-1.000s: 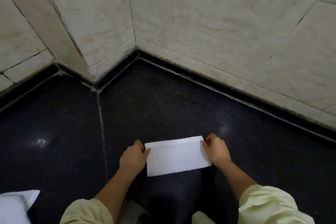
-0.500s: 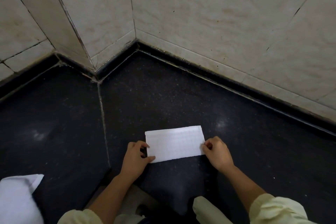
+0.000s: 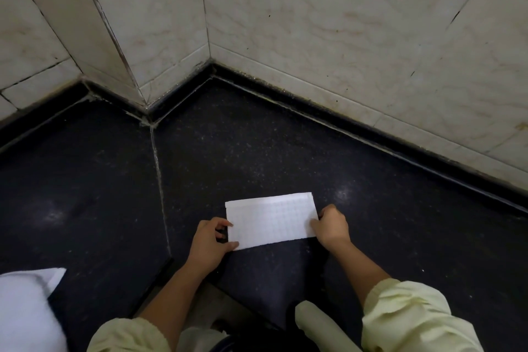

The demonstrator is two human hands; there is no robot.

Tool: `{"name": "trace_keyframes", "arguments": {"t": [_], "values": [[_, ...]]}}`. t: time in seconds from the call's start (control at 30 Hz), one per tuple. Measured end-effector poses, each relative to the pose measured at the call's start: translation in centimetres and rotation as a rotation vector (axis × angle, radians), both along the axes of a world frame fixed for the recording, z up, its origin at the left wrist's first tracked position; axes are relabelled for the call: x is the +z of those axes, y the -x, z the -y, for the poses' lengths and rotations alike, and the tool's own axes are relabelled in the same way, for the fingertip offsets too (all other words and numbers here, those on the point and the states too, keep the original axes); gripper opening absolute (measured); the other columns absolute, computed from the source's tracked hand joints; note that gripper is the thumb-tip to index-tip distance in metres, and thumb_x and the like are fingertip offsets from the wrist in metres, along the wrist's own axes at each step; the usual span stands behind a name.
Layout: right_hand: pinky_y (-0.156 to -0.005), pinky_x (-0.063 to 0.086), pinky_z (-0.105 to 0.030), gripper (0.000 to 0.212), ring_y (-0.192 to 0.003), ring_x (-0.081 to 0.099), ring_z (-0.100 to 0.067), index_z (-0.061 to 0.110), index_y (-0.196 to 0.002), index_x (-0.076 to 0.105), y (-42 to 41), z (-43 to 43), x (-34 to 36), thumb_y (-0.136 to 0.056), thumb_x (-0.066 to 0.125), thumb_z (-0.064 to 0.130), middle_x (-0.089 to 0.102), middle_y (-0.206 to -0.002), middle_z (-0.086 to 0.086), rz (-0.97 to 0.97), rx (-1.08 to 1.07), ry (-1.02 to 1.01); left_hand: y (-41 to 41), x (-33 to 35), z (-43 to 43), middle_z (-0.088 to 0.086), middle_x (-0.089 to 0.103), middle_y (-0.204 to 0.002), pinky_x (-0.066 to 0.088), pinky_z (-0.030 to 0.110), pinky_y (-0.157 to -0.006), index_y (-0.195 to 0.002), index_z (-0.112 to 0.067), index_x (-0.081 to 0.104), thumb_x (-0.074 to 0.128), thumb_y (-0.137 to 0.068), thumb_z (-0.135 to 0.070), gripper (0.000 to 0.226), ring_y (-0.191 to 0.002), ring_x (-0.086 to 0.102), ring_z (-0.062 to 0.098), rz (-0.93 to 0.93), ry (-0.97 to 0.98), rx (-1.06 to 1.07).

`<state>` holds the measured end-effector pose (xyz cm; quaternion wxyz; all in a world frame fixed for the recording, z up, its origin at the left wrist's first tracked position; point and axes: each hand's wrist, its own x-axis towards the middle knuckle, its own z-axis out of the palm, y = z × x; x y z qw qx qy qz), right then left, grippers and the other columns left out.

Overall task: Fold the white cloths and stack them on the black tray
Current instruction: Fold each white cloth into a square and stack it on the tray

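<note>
A folded white cloth (image 3: 271,220) with a faint grid texture lies flat on the dark speckled counter (image 3: 257,157), a narrow rectangle in front of me. My left hand (image 3: 210,243) pinches its left edge between thumb and fingers. My right hand (image 3: 331,227) grips the right edge with curled fingers. More white cloth (image 3: 25,311) is piled at the lower left corner. No black tray is in view.
Beige marble wall tiles (image 3: 314,37) rise behind the counter and form a corner at the back. A grout seam (image 3: 160,186) runs across the counter left of the cloth. The counter's front edge drops off near my arms; pale yellow sleeves (image 3: 405,320) show below.
My hands slid down the cloth's side edges toward me, from its far corners to its near corners; the cloth stayed flat on the counter. The view tilted slightly.
</note>
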<state>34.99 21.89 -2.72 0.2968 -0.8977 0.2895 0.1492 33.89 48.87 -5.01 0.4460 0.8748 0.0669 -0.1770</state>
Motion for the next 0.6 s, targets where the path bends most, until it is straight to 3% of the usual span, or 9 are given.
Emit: {"name": "trace_keyframes", "arguments": {"t": [0.1,0.17,0.23,0.37,0.6], "values": [[-0.051,0.039,-0.026,0.03,-0.081,0.055,-0.022,-0.001,-0.109,0.049,-0.6,-0.3,0.1,-0.087,0.061,0.016,0.057,-0.098,-0.012,-0.04,-0.085,-0.098,-0.1,-0.1,-0.1,0.001,0.045,-0.113,0.037,0.007,-0.066,-0.106,-0.024,0.06,0.082,-0.072,-0.014,0.041,-0.086,0.052,0.004,-0.014,0.004,-0.002],[-0.049,0.038,-0.025,0.017,-0.069,0.053,-0.018,0.005,-0.087,0.052,-1.0,-0.2,0.1,-0.085,0.063,0.017,0.056,-0.084,-0.007,-0.043,-0.119,-0.147,-0.3,-0.2,-0.1,0.001,0.045,-0.114,0.037,0.007,-0.067,-0.107,-0.023,0.06,0.083,-0.072,-0.014,0.042,-0.086,0.052,0.005,-0.024,0.004,-0.002],[-0.057,0.042,-0.027,0.021,-0.066,0.052,-0.016,0.01,-0.071,0.05,-1.2,0.0,0.2,-0.086,0.064,0.017,0.053,-0.072,-0.002,-0.015,-0.168,-0.231,-0.4,-0.2,-0.1,0.001,0.045,-0.114,0.038,0.008,-0.068,-0.107,-0.022,0.061,0.083,-0.072,-0.014,0.042,-0.087,0.052,0.005,-0.031,0.009,-0.004],[-0.075,0.05,-0.035,0.015,-0.084,0.059,-0.023,0.008,-0.084,0.061,-1.2,0.3,0.6,-0.082,0.067,0.021,0.061,-0.086,-0.006,0.045,-0.272,-0.376,-0.4,-0.2,-0.2,0.002,0.045,-0.114,0.038,0.008,-0.067,-0.106,-0.022,0.061,0.083,-0.071,-0.015,0.042,-0.086,0.052,0.005,-0.033,0.019,-0.002],[-0.068,0.045,-0.029,0.015,-0.078,0.055,-0.018,0.011,-0.073,0.055,-1.3,-0.2,1.8,-0.077,0.069,0.007,0.06,-0.081,-0.004,0.187,-0.224,-0.393,-0.3,-0.2,-0.2,0.002,0.045,-0.114,0.038,0.007,-0.066,-0.107,-0.022,0.061,0.083,-0.071,-0.014,0.043,-0.086,0.051,0.004,-0.033,0.041,0.01]]}}
